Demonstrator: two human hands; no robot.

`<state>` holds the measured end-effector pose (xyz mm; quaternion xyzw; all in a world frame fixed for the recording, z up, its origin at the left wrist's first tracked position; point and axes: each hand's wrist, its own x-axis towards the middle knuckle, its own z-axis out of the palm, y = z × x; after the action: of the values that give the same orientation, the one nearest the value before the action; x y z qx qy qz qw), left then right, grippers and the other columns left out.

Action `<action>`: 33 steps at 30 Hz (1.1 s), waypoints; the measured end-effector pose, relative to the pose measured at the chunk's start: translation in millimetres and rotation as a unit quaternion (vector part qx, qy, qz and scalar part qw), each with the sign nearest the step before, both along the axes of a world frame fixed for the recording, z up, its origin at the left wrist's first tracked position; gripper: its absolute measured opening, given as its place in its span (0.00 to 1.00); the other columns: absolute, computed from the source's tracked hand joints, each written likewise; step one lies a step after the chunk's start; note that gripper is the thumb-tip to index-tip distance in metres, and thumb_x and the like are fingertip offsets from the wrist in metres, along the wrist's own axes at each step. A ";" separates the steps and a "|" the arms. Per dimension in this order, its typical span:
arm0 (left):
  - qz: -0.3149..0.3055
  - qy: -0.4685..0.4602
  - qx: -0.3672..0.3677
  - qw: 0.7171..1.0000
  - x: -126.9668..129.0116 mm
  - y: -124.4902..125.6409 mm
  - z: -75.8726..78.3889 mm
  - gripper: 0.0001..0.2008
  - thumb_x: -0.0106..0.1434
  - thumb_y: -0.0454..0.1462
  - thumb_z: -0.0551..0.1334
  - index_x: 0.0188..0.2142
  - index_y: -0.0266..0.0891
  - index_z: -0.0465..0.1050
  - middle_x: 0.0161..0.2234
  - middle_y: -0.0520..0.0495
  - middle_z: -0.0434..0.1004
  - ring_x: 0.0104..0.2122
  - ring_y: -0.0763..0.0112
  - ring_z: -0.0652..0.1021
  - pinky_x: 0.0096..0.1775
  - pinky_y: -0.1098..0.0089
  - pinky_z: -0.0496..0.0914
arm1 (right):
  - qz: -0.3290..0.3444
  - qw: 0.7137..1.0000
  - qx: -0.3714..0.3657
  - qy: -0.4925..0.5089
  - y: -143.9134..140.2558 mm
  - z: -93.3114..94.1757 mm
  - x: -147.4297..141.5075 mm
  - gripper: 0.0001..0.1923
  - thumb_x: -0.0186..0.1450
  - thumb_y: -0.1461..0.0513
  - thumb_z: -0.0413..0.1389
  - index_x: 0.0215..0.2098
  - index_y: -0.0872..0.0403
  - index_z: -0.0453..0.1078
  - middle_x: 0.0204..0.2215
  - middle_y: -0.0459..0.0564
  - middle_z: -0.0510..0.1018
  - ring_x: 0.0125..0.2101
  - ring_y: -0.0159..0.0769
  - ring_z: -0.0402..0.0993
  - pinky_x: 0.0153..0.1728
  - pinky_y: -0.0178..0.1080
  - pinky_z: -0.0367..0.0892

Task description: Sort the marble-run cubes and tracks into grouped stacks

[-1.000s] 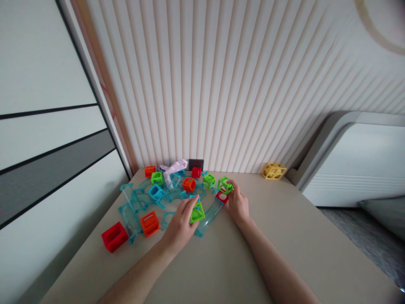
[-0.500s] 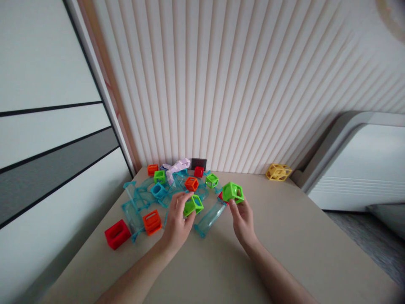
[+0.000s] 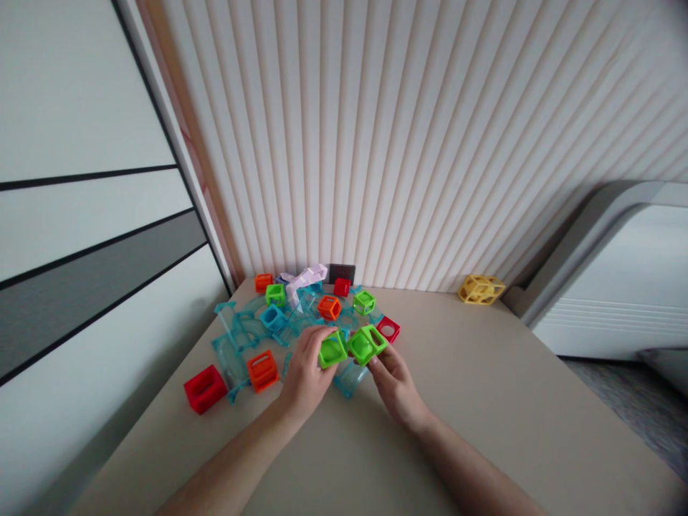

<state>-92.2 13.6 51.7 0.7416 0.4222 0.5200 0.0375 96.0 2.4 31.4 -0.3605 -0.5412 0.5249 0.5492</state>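
Green cubes (image 3: 350,347) now together, seemingly touching.

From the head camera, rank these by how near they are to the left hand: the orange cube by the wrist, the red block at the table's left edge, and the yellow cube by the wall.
1. orange cube: just left of the left hand.
2. red block: farther left, near the table edge.
3. yellow cube: far right, by the wall.

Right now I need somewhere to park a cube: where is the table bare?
Bare table runs right of the right hand up to the yellow cube, and along the near edge. Crowded: the clear track pieces left of the left hand.
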 end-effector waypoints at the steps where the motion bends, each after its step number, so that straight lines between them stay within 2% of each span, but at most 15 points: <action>1: -0.002 0.002 -0.005 1.000 -0.3 0.3 0.0 0.20 0.62 0.27 0.61 0.53 0.41 0.68 0.47 0.42 0.75 0.48 0.60 0.78 0.51 0.60 0.75 | 0.011 1.000 -0.012 0.026 0.0 0.5 -0.4 0.31 0.65 0.42 0.59 0.61 0.47 0.67 0.54 0.55 0.78 0.50 0.49 0.77 0.51 0.50 0.72; 7: -0.019 0.003 -0.029 0.999 0.2 1.2 -2.3 0.23 0.60 0.25 0.61 0.53 0.43 0.67 0.50 0.42 0.75 0.51 0.58 0.77 0.54 0.55 0.74 | 0.079 0.977 -0.077 0.180 -2.5 -2.8 -1.8 0.34 0.66 0.54 0.64 0.67 0.39 0.59 0.50 0.49 0.79 0.46 0.43 0.78 0.49 0.48 0.69; 12: -0.041 0.008 -0.041 0.998 -0.1 0.3 -3.5 0.24 0.60 0.27 0.62 0.55 0.45 0.65 0.53 0.42 0.76 0.54 0.57 0.77 0.54 0.54 0.74 | 0.094 0.967 -0.101 0.213 -4.5 -0.7 -2.6 0.33 0.66 0.56 0.64 0.66 0.39 0.60 0.49 0.49 0.80 0.43 0.42 0.79 0.49 0.49 0.69; 18: -0.092 0.031 -0.074 0.993 0.6 -2.6 0.1 0.29 0.62 0.29 0.61 0.62 0.43 0.60 0.57 0.39 0.73 0.58 0.57 0.75 0.58 0.55 0.72 | 0.085 0.962 -0.112 0.233 -3.8 8.6 -1.6 0.31 0.64 0.56 0.66 0.63 0.42 0.64 0.49 0.50 0.80 0.42 0.43 0.78 0.48 0.49 0.70; 22: -0.125 0.045 -0.094 0.987 1.2 -5.5 0.9 0.34 0.65 0.35 0.62 0.67 0.42 0.53 0.61 0.37 0.69 0.61 0.55 0.72 0.60 0.54 0.69 | 0.081 0.957 -0.118 0.253 -1.0 10.6 0.4 0.31 0.63 0.57 0.67 0.62 0.42 0.64 0.47 0.49 0.81 0.40 0.41 0.79 0.46 0.47 0.70; 25: -0.147 0.046 -0.109 0.982 1.1 -4.8 -2.9 0.34 0.68 0.38 0.62 0.69 0.44 0.50 0.64 0.37 0.67 0.62 0.56 0.70 0.61 0.55 0.68 | 0.071 0.953 -0.130 0.265 -0.1 13.0 2.3 0.30 0.61 0.57 0.68 0.60 0.44 0.67 0.44 0.48 0.81 0.38 0.39 0.78 0.44 0.43 0.71; 30: -0.122 0.001 -0.110 0.986 0.9 0.4 -8.5 0.31 0.68 0.43 0.63 0.66 0.46 0.54 0.62 0.38 0.70 0.61 0.55 0.72 0.59 0.54 0.70 | 0.056 0.949 -0.141 0.277 -1.0 19.6 4.4 0.28 0.60 0.58 0.69 0.57 0.45 0.69 0.41 0.46 0.81 0.30 0.30 0.74 0.36 0.36 0.70; 33: -0.092 -0.027 -0.106 0.990 0.7 0.8 -7.2 0.31 0.65 0.46 0.66 0.63 0.44 0.58 0.59 0.38 0.71 0.59 0.54 0.73 0.58 0.54 0.70 | 0.062 0.947 -0.145 0.281 -1.4 20.4 4.5 0.28 0.59 0.58 0.70 0.55 0.45 0.70 0.35 0.43 0.80 0.27 0.29 0.72 0.32 0.34 0.68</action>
<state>-91.5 14.4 44.5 0.7549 0.4038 0.4862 0.1754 100.5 0.9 51.8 -0.2398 -0.3039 0.7109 0.5872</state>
